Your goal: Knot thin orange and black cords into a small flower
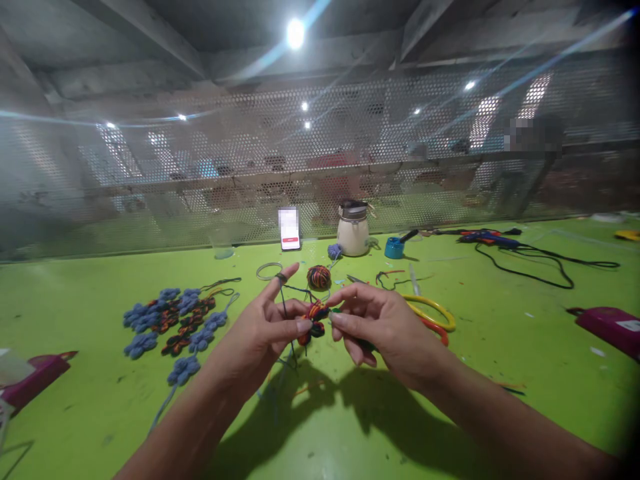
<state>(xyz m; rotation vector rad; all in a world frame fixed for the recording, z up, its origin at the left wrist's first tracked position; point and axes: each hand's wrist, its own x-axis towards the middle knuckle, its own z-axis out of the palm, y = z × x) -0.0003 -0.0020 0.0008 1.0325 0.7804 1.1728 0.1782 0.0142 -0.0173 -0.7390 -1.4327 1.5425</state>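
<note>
Fingers of your left hand (263,327) pinch the crochet piece (317,311) over the table (100,417), well inside its far edge; your right hand (383,327) grips a probable hook (335,310). Seemingly mid-stitch, you next need steady yarn (285,301) tension.

Nothing here that we can read.
On the upright smartphone (289,231) we see a screen pixelated across its upper part, with a red bar (290,240) below whose marks are too small for us; on the magenta object (604,329) at far right, we find a white label (629,326), illegible.
</note>
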